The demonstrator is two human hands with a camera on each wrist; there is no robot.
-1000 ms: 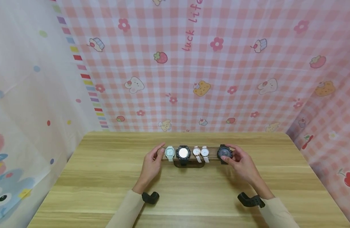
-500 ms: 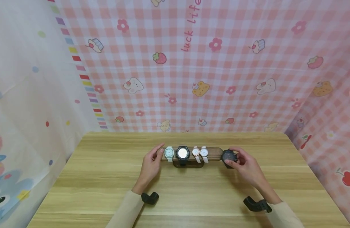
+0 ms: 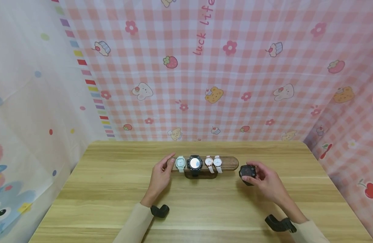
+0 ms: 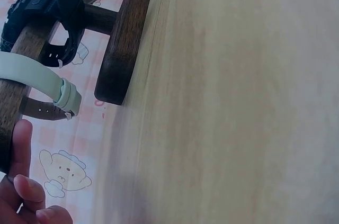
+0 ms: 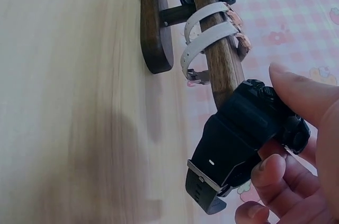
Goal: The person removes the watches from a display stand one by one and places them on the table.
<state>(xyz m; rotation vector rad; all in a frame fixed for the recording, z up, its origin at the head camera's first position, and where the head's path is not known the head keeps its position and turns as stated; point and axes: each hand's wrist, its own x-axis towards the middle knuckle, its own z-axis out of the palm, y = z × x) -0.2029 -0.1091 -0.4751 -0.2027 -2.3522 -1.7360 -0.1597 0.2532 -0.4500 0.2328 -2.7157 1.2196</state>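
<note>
i see the right hand (image 3: 268,180) closed about the case of a black watch (image 3: 247,172), thumb on one side and fingers on the other. in the head view that watch sits just beyond the right end of the wooden watch stand (image 3: 232,163), apart from it and above the bench (image 3: 198,209); its strap seems to be fastened in a loop. the left hand (image 3: 161,173) grips the stand's other end, one finger lying along the bar in the left wrist view and the rest bent beneath. between the hands, the bar carries a pale green watch (image 3: 180,162), a second black watch (image 3: 195,163) and two white-strapped watches (image 3: 214,162), these last side by side.

i judge the step in hand to be moving the one black watch at the free end, with the left hand bracing the stand against tipping. to my mind the next move calls for that brace to stay firm, and for the right hand to keep a light, sure hold so the strap loop doesn't knock the bar end. i cannot make out the held watch's dial clearly.
</note>
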